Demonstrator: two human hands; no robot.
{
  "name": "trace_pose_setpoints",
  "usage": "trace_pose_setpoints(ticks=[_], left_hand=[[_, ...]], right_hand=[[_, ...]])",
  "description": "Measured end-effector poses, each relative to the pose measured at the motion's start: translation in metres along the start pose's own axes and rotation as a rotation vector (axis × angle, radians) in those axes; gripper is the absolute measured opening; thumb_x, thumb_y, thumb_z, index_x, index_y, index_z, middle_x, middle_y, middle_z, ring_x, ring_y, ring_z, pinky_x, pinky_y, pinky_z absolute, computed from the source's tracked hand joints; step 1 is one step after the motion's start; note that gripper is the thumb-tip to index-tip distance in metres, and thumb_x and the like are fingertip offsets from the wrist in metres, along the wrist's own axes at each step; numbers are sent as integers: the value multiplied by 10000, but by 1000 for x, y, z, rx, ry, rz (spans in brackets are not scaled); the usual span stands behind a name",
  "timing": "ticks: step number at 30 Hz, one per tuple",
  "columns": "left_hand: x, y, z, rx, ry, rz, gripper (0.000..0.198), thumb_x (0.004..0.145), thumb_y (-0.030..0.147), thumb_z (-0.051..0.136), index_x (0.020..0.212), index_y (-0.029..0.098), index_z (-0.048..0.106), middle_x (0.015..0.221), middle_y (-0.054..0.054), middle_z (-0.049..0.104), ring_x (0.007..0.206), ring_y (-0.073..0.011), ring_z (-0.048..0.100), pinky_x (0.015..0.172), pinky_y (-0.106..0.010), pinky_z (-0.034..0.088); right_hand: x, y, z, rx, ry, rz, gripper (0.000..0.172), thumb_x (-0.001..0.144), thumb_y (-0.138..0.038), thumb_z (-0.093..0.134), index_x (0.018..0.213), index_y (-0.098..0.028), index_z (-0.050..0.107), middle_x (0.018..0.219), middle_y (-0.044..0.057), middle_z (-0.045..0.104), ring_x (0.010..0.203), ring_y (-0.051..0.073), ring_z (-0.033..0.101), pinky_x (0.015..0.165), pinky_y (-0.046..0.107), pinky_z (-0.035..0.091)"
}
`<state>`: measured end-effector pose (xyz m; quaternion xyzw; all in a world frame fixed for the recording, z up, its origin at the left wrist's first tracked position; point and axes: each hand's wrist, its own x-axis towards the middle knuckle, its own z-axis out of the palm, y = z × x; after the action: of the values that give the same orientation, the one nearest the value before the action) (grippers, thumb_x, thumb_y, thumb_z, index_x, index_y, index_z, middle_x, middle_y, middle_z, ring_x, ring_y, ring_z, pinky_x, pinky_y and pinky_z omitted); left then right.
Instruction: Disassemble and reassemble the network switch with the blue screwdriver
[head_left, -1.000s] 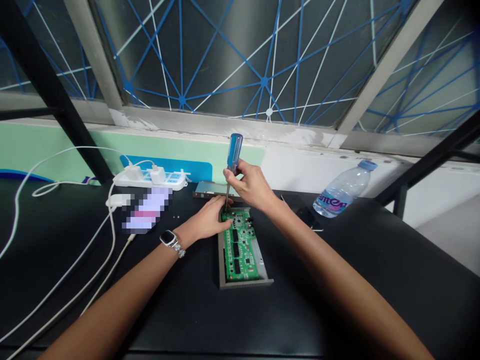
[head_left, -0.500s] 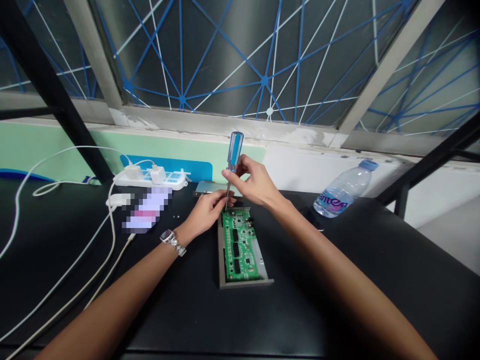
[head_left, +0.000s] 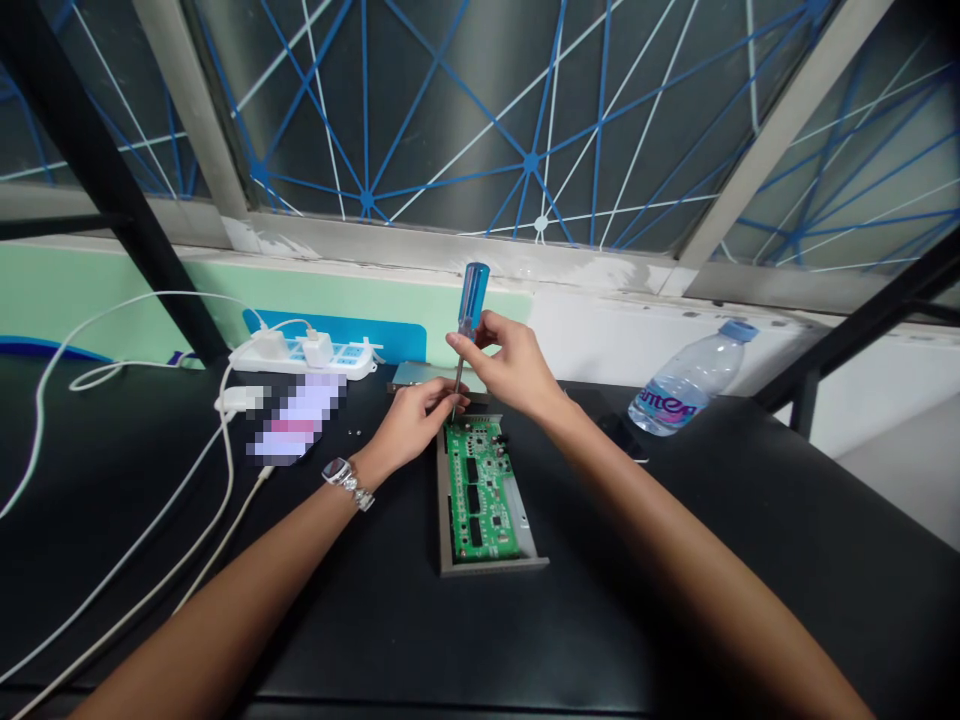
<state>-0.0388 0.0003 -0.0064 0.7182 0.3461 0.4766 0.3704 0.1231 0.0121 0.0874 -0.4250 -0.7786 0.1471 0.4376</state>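
A green circuit board lies in a grey metal tray on the black table. Above its far left corner stands a screwdriver with a blue and clear handle, nearly upright, its shaft pointing down at the board. My right hand is closed on the lower end of that handle, thumb and fingers pinching it. Close by, my left hand has its thumb and fingers pinched around the shaft near the tip. The tip itself is hard to make out against the board.
Behind my hands lies a flat metal cover. A white power strip, a phone and white cables are at left. Two tiny screws lie near the phone. A water bottle leans by the wall at right, beside a dark object.
The screwdriver handle has turned about its axis, showing a different side. Both hands stay in nearly the same place, and the board has not moved.
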Motion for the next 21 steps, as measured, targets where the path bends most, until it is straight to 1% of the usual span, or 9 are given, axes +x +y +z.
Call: trace_pose_setpoints(ticks=[3,6,9,10,11,14,15,18,21], left_hand=[[0,3,-2,-4,-1,-1,229,949,315,556,1067,149,661,1062,-108,752,966,-232,732,927,-386,571],[1,5,-4,10,-12,2,235,946,312,558,1078,148,665,1042,-102,758,972,-234,731,930,-387,572],[1,4,-5,14,-21,3,230,948,300,553,1081,152,670,1021,-93,761,967,-229,733,920,-382,576],[1,4,-5,12,-18,2,226,947,296,553,1077,152,669,1018,-93,761,964,-227,733,914,-380,578],[1,3,-5,12,-11,2,218,946,292,553,1067,152,669,1015,-93,761,959,-225,734,909,-378,581],[1,2,-5,24,6,-3,199,944,280,552,1037,151,670,1015,-96,760,955,-217,734,904,-373,583],[1,2,-5,30,8,-4,196,942,277,552,1034,151,671,1018,-97,759,952,-214,734,903,-371,584],[1,4,-5,43,6,-9,194,938,269,552,1036,153,672,1036,-99,758,936,-207,736,903,-368,584],[1,6,-5,52,3,-9,194,933,265,557,1041,156,676,1039,-97,759,930,-206,737,907,-373,583]], right_hand=[[2,3,-3,142,-107,14,295,900,-477,586,830,-191,581,823,48,665,803,186,621,692,317,461],[4,5,-8,283,-229,53,309,910,-475,569,928,-172,625,950,80,691,901,201,635,678,304,502],[5,5,-10,374,-323,63,331,915,-487,551,943,-166,627,1036,97,692,953,208,640,661,291,520],[4,4,-10,357,-305,66,335,910,-496,557,936,-168,618,1026,96,693,932,205,645,661,294,517],[4,3,-9,310,-249,66,339,894,-510,578,925,-173,604,992,89,694,887,200,648,661,301,508],[0,0,-5,72,6,42,372,821,-556,664,826,-202,551,779,34,660,711,178,612,646,319,462],[-1,0,-3,7,59,28,379,812,-559,675,780,-210,531,718,18,636,674,173,593,639,320,446],[-3,0,0,-79,76,3,377,848,-530,643,693,-222,490,648,7,604,641,169,570,628,319,412],[-2,0,-1,-87,46,1,342,871,-500,616,709,-223,497,689,18,633,662,175,583,640,321,405]])
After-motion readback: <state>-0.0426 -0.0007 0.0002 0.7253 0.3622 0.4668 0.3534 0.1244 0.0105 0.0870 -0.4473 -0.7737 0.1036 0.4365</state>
